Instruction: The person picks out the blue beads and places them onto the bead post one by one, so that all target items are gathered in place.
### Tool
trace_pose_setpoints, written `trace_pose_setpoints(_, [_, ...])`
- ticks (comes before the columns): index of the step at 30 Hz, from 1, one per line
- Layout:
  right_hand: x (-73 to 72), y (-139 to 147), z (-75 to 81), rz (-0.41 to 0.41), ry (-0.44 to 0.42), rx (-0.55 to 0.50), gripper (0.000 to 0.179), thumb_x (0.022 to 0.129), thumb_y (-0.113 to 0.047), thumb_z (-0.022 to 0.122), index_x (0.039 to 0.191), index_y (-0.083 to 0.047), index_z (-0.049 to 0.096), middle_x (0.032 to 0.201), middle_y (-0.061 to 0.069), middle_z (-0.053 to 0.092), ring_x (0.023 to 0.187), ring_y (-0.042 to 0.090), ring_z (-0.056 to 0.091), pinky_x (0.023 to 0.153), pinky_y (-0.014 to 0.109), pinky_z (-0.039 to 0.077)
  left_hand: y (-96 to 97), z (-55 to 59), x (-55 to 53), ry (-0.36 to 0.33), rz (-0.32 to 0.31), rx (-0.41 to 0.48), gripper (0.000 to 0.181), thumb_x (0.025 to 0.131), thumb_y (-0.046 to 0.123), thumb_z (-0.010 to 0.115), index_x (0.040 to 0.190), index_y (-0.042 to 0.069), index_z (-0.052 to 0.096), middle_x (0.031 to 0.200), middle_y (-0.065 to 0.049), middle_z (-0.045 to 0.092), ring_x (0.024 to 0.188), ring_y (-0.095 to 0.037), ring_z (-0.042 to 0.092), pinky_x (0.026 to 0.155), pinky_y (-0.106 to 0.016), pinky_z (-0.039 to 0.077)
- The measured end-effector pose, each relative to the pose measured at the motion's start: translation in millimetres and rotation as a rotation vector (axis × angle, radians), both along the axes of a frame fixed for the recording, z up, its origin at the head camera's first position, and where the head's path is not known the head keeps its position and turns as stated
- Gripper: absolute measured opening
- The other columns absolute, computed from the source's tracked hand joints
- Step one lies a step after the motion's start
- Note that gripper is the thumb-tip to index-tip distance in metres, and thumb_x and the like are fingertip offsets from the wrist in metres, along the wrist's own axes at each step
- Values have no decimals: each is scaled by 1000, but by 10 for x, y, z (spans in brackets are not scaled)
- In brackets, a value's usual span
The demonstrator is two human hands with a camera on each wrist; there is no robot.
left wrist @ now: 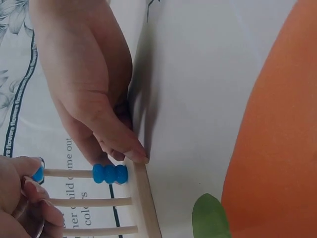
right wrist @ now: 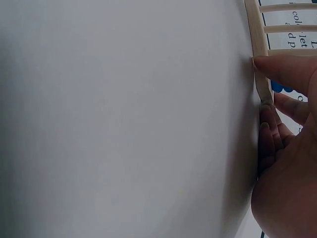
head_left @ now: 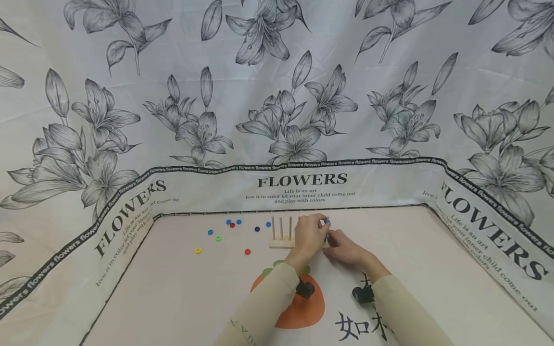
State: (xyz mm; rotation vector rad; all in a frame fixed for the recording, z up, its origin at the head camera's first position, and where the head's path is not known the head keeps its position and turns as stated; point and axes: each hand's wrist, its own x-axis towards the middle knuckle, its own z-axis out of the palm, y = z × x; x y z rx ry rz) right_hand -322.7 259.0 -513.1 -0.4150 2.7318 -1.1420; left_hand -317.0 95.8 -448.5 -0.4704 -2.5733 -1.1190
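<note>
A wooden peg rack (head_left: 281, 244) with upright pegs stands near the back of the table. At its right end, my left hand (head_left: 309, 236) pinches a blue bead (left wrist: 38, 174) at the top of the last peg. Several blue beads (left wrist: 110, 174) are stacked low on that same peg, down by the base (left wrist: 141, 198). My right hand (head_left: 346, 249) grips the right end of the base, thumb on the near side and fingers round the end. The neighbouring pegs (left wrist: 94, 202) in the left wrist view carry no beads where they show.
Loose beads lie left of the rack: a red one (head_left: 247, 252), a purple one (head_left: 257, 229), a yellow one (head_left: 198, 251), a green one (head_left: 218, 238) and several blue ones (head_left: 210, 232). A flower-printed cloth (head_left: 303, 187) rises behind the table. An orange fruit print (head_left: 303, 307) lies beneath the left forearm.
</note>
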Motion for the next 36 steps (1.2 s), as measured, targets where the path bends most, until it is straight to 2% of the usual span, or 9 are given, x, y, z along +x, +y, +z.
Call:
trace_pose_setpoints(8, [-21,24,-15,25,3,-18,74,92,-20,66,156,-2,35,153,29,40,138,49,43,113,62,35,21,-57,-14,37,5,-82,18,95,22,74,110,13,78,58,12,55,47,0,46,45,-17,35])
trace_pose_setpoints(15, [2,15,-2,25,31,-7,66,92,-19,66,151,-2,42,142,28,47,131,46,48,110,63,37,36,-146,-29,43,35,-169,14,94,23,76,105,14,79,69,8,67,53,0,49,49,-16,38])
trace_pose_setpoints(21, [26,-16,51,14,16,-15,64,91,-19,67,149,-2,46,140,26,49,132,46,48,110,65,36,40,-232,-36,49,36,-191,13,93,25,77,101,15,79,77,4,74,55,0,51,51,-16,39])
trace_pose_setpoints(25, [18,-24,58,9,25,-14,57,91,-19,67,144,-3,52,135,21,55,129,40,48,110,64,36,38,-271,-28,46,35,-207,13,93,25,77,101,15,79,81,4,75,58,-1,53,53,-16,42])
trace_pose_setpoints(30, [45,-39,101,17,42,0,55,91,-19,67,143,-3,54,126,15,59,123,33,48,107,61,38,39,-308,-17,12,41,-192,11,93,23,77,98,14,79,72,7,69,58,-2,52,51,-17,42])
trace_pose_setpoints(34, [86,-63,166,13,32,15,59,90,-19,66,144,1,52,124,18,57,119,35,48,105,61,39,35,-322,-5,-3,49,-182,10,92,23,77,97,14,79,70,7,67,57,-3,50,50,-18,40])
trace_pose_setpoints(36, [67,-56,148,4,16,18,60,90,-20,66,145,1,51,125,18,57,121,36,48,106,60,38,21,-318,7,-6,49,-189,11,92,23,78,99,14,79,71,6,68,57,-3,51,51,-19,41])
